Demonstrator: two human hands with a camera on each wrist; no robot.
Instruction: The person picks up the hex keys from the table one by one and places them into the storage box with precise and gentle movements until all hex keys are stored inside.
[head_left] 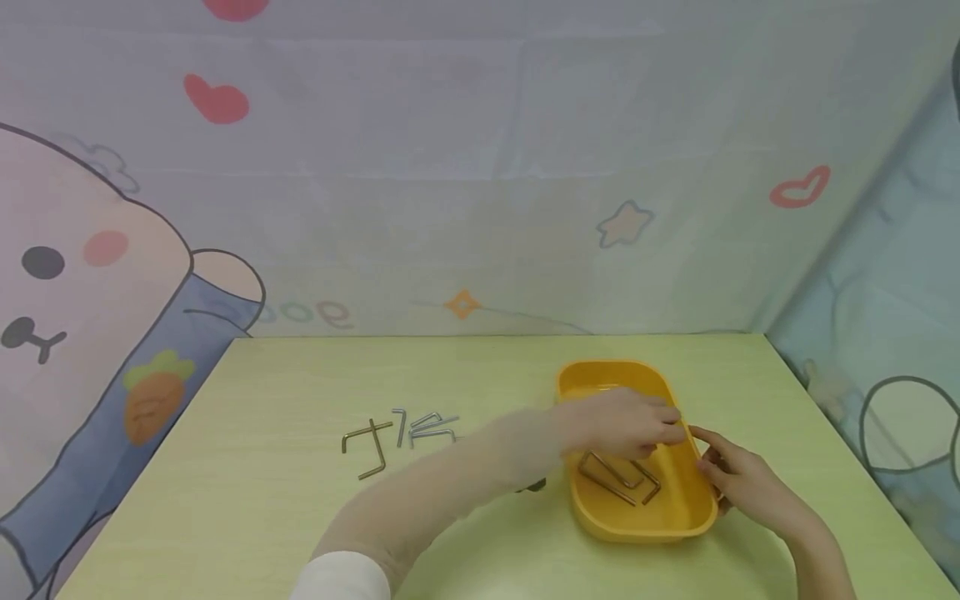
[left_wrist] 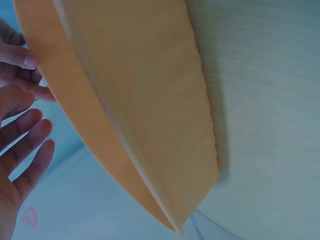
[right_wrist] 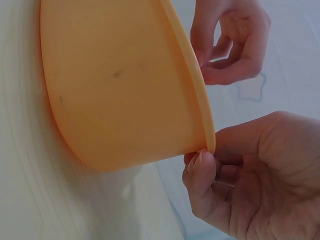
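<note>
In the head view, a yellow plastic basin (head_left: 645,533) stands at the right of the table. Several bronze L-shaped hex keys (head_left: 607,486) lie on its floor. My left hand (head_left: 633,423) reaches across the basin and hovers by its right rim. Its fingers look relaxed in the left wrist view, where the left hand (left_wrist: 25,150) has nothing visible in it. At the basin's right side, my right hand (head_left: 750,483) pinches the rim. In the right wrist view, thumb and fingers of the right hand (right_wrist: 250,175) close on that rim.
Left of the basin lie two bronze hex keys (head_left: 377,446), one crossing the other. Beside them are several silver hex keys (head_left: 432,432), partly near my left forearm. A dark object (head_left: 536,486) shows below the forearm, mostly hidden. A printed cloth (head_left: 450,167) hangs behind the table.
</note>
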